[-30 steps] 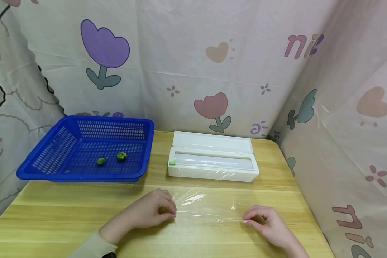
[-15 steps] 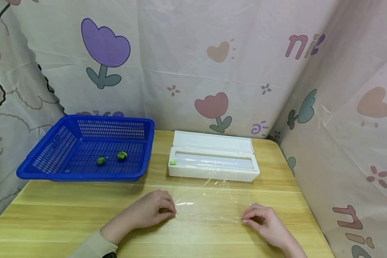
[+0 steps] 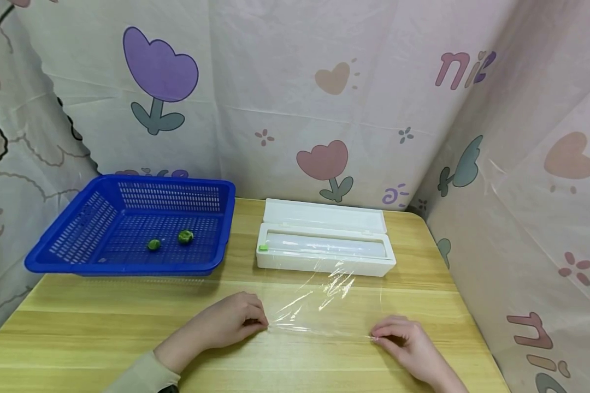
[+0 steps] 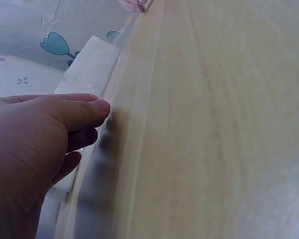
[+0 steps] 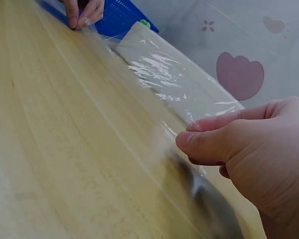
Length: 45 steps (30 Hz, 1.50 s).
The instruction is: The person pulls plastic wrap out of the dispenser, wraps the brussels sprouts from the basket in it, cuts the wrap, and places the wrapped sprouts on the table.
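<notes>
A sheet of clear plastic wrap (image 3: 319, 305) stretches toward me from a white dispenser box (image 3: 324, 263), whose lid stands raised at the back. Inside the box lies the roll of wrap (image 3: 326, 245). My left hand (image 3: 236, 319) pinches the sheet's near left corner between thumb and forefinger. At the near right corner, my right hand (image 3: 410, 346) pinches it the same way. Bright creases run across the film, also plain in the right wrist view, where the thumb and index fingertips (image 5: 185, 140) meet on its edge.
To the left stands a blue plastic basket (image 3: 128, 268) with two small green vegetables (image 3: 185, 237) in it. A green slider (image 3: 263, 248) sits at the box's left end. Patterned curtains (image 3: 255, 71) enclose the wooden table (image 3: 103, 322) at the back and sides.
Both hands keep their grip and stay nearly in place. The film's glints have shifted, with its near edge drawn straighter and creases now fanning from the left corner.
</notes>
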Available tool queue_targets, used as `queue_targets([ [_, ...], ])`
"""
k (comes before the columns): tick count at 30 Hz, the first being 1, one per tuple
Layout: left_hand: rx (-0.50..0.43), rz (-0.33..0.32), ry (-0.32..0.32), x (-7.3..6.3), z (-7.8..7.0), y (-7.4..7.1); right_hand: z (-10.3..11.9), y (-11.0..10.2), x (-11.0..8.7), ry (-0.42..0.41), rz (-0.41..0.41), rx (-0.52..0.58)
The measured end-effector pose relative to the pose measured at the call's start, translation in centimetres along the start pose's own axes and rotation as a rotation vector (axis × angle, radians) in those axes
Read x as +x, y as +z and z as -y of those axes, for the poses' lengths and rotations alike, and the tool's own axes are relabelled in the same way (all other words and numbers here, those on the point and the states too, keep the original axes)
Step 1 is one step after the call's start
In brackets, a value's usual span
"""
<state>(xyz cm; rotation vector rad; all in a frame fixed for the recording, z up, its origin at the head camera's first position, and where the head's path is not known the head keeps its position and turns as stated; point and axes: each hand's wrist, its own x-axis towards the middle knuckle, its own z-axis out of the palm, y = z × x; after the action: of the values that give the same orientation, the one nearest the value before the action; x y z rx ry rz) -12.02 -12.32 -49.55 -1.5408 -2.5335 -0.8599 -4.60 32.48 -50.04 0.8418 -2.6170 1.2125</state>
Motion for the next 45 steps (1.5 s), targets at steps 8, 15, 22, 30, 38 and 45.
queue_targets([
  [8,0.005,0.000,0.017,-0.2,0.0,0.1,-0.3,0.2,-0.5,0.006,0.003,0.035],
  [15,0.004,0.010,0.012,-0.2,0.0,0.2,-0.5,0.4,-0.7,0.011,0.018,0.028],
  [22,-0.023,0.006,0.001,-0.2,-0.1,0.2,-0.9,0.7,-0.7,-0.036,-0.016,0.012],
  [30,-0.031,0.016,-0.018,-0.3,-0.2,0.1,-1.3,1.2,-0.7,-0.066,-0.015,0.020],
  [38,-0.022,0.018,-0.026,-0.5,-0.2,0.1,-1.3,1.3,-0.7,-0.086,-0.010,0.016],
  [45,-0.033,-0.031,-0.041,-0.7,-0.4,-0.3,-1.0,1.1,-0.8,-0.068,-0.006,0.005],
])
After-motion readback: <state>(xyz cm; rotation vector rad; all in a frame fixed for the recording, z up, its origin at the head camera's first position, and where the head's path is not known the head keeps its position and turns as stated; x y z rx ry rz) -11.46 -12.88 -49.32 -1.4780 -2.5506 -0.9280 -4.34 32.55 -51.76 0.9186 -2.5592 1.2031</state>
